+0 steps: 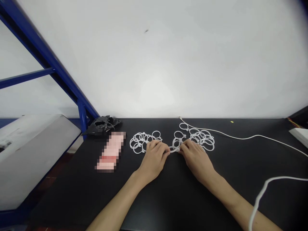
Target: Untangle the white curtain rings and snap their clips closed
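Between my hands is a white plastic ring (173,150) with a small clasp-like knob at its right side. My left hand (155,157) is closed, thumb and fingers pinching the ring's left side. The fingers of my right hand (195,157) are pinched at its knob. Beside my left hand lies a loose group of similar white rings (138,142), partly covered by the fingers. A second group of white rings (204,138) is behind my right hand, some overlapping. Right behind the held ring, more rings (178,134) lie close by or touch it; I cannot tell which.
On the black table (154,199), a blurred pink strip (112,150) lies left and crumpled black plastic (103,123) sits behind it. A thin white cable (240,138) crosses the right; a thicker cable (269,181) passes over my right forearm. A blue frame (48,54) stands left.
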Available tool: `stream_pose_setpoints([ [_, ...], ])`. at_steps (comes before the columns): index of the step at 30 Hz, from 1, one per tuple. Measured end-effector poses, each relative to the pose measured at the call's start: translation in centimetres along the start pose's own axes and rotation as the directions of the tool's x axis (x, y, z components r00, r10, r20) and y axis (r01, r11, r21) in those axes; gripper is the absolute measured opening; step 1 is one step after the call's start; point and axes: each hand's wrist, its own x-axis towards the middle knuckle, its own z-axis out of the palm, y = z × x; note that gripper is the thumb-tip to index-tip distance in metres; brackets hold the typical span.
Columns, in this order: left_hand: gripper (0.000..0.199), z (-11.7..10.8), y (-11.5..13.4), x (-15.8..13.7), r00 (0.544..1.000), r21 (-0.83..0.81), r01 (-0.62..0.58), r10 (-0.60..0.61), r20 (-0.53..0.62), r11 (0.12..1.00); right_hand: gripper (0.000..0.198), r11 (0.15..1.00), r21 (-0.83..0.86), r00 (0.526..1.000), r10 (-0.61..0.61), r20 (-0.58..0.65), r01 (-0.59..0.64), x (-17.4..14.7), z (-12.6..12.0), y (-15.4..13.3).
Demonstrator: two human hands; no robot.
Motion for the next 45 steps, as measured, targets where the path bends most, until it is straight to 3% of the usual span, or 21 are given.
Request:
stream_pose_setpoints([
  [7, 0.011, 0.0, 0.0, 0.1, 0.996, -0.137, 0.076, -0.081, -0.03, 0.988, 0.01, 0.999, 0.047, 1.0, 0.009, 0.03, -0.01, -0.1, -0.7, 0.0],
  [18, 0.01, 0.6, -0.7, 0.1, 0.993, -0.087, -0.019, 0.009, -0.115, 0.996, 0.011, 1.0, 0.022, 0.999, 0.014, 0.045, -0.015, -0.1, -0.9, 0.5],
  [24, 0.01, 0.5, -0.6, 0.0, 0.984, -0.104, -0.068, 0.05, -0.169, 0.992, 0.012, 0.994, -0.016, 0.994, 0.11, 0.013, -0.109, 0.0, -1.6, 0.3],
  [27, 0.01, 0.5, -0.5, 0.0, 0.984, -0.121, -0.074, 0.053, -0.172, 0.99, 0.021, 0.991, 0.076, 0.993, 0.114, -0.034, -0.111, 0.0, -1.8, -0.1],
  [30, 0.01, 0.4, -0.5, 0.2, 0.983, -0.127, -0.078, 0.055, -0.173, 0.989, 0.03, 0.976, 0.217, 0.998, 0.042, -0.039, -0.033, -0.1, -1.5, -0.5],
  [37, 0.01, 0.2, -0.2, 0.2, 0.984, -0.166, -0.065, 0.036, -0.174, 0.984, 0.016, 0.961, 0.276, 1.0, 0.029, 0.007, -0.03, -0.1, -0.4, -0.7],
  [45, 0.009, 0.1, -0.1, 0.1, 0.987, -0.16, 0.029, -0.054, -0.149, 0.987, 0.01, 0.986, 0.152, 0.998, 0.057, 0.041, -0.062, 0.4, -1.0, 0.1],
])
